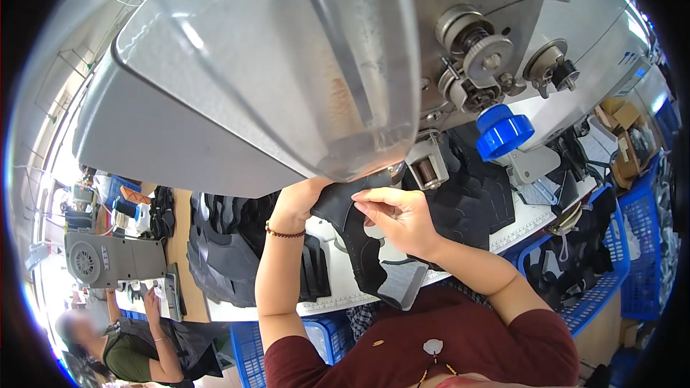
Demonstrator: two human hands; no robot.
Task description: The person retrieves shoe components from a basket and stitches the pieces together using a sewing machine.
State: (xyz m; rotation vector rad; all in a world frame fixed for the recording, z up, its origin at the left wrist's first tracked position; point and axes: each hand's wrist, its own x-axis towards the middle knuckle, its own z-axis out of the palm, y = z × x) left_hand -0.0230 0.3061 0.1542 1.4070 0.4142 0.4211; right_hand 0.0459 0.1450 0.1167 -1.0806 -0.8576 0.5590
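Observation:
A black cut fabric piece (364, 262) hangs from the sewing machine (194, 100) over the table's front edge, with a grey panel (402, 284) at its lower end. My right hand (399, 221) pinches the piece's upper edge between thumb and forefinger. My left hand (305, 197) reaches to the same piece from the left, a beaded bracelet on its wrist; its fingers are hidden behind the machine head and the fabric. Directly above both hands is a clear plastic guard (345, 100), which covers the needle area from view.
Stacked black pieces (226, 244) lie left of my arm, and more black pieces (467, 201) lie to the right. A blue knob (504, 133) sticks out of the machine. Blue baskets (617, 244) stand at right. Another person (136, 348) works at a machine on the left.

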